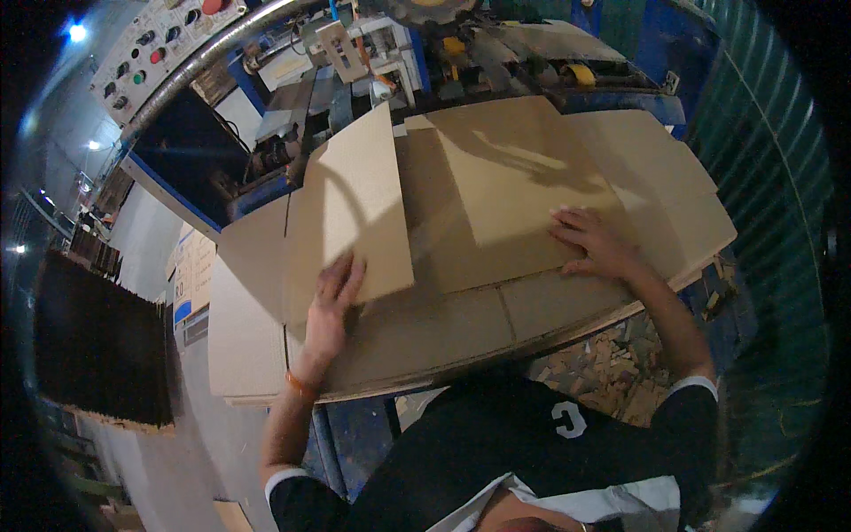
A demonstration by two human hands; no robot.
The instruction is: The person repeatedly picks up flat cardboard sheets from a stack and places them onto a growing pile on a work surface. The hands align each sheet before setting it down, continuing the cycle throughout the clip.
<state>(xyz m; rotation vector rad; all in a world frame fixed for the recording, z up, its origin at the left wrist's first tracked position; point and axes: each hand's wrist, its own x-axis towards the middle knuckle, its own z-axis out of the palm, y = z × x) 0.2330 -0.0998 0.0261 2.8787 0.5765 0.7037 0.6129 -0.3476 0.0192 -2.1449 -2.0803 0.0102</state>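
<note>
A large sheet of brown corrugated cardboard lies in front of me. On its left a flap stands tilted up, its right edge raised over the sheet. The fingers of my left hand lie stretched against the lower part of this flap. To the right, another cardboard panel lies nearly flat over the sheet. My right hand rests on that panel's near right part, its fingers apart. Shadows fall across both pieces. The underside of the left flap is hidden.
Beyond the cardboard stands a blue machine with rollers and metal parts. A button panel is at the upper left. Cardboard scraps lie below the near edge. A dark stack stands at the left; a green corrugated wall runs along the right.
</note>
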